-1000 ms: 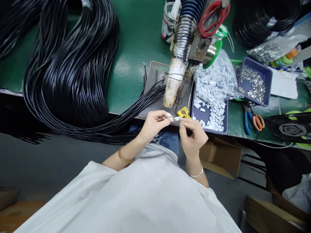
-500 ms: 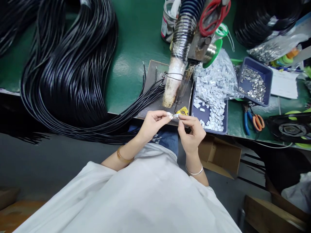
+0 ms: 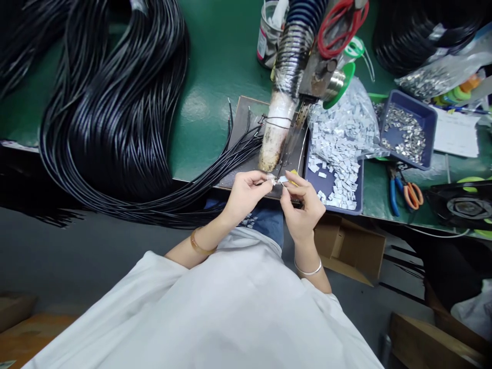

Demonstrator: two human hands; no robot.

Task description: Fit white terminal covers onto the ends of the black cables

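Just past the table's near edge, my left hand [image 3: 249, 193] pinches a small metallic part [image 3: 276, 181] between thumb and fingertips; its exact kind is too small to make out. My right hand [image 3: 302, 201] is closed at its fingertips on a small pale tab [image 3: 283, 179], held right up against that part. Beyond the hands is a dark work board [image 3: 246, 166], with the ends of several black cables [image 3: 215, 174] lying across it. The taped tip of a flexible hose [image 3: 271, 148] hangs close above my fingers.
A blue tray [image 3: 314, 188] of pale tabs and a tray [image 3: 429, 125] of metal pieces stand to the right, near blue-handled pliers [image 3: 393, 195] and orange-handled scissors [image 3: 413, 195]. A solder spool [image 3: 338, 84] sits behind. A large cable bundle [image 3: 115, 113] covers the left.
The view has shifted slightly, so the table's things sit a little further right. Both hands remain together, and the pale tab at my right fingertips shows more plainly.
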